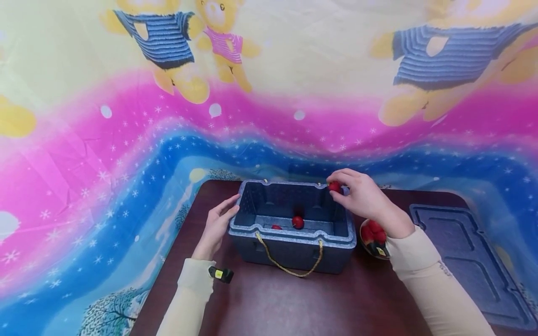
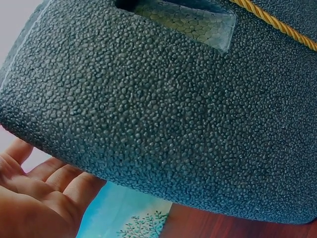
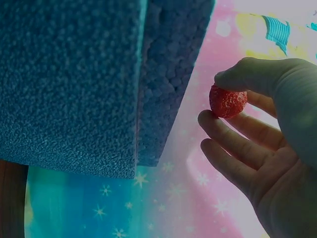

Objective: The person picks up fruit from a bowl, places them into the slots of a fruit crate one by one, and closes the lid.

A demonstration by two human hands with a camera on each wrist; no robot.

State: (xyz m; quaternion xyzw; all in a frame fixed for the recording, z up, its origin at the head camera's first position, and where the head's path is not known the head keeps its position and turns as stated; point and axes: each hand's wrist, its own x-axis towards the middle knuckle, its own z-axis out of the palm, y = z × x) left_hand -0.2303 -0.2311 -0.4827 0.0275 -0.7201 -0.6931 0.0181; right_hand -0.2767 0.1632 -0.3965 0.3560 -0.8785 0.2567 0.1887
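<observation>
- Watching the left hand (image 1: 216, 225), left of centre in the head view, I find its fingers loosely extended at the left end of the grey-blue box (image 1: 290, 249); they seem to touch its wall and grip nothing.
- The box stands at the lower centre on the dark red counter (image 1: 269, 303), its hollow facing up and its long axis running left to right across the frame. A rope handle (image 1: 300, 276) hangs down its near side.
- Inside it I count two pieces: a partly hidden fruit (image 1: 276, 227) behind the near wall, and a round fruit (image 1: 298, 222) to its right, the two apart.
- Right of centre, level with the box's far right corner, is the red fruit (image 1: 334, 186) pinched between thumb and fingers of the right hand (image 1: 366, 196). The relation I judge to matter: the hollow lies below and left of this fruit, and the right hand is much the nearer. It looks almost round, so I cannot tell a long axis or which way it points.
- Just beside the box's right end sits a bowl (image 1: 364, 247) of similar red pieces (image 1: 371, 229), partly behind the wrist.
- At the lower right I see a flat grey panel (image 1: 470, 254), long axis slanting down toward the corner.
</observation>
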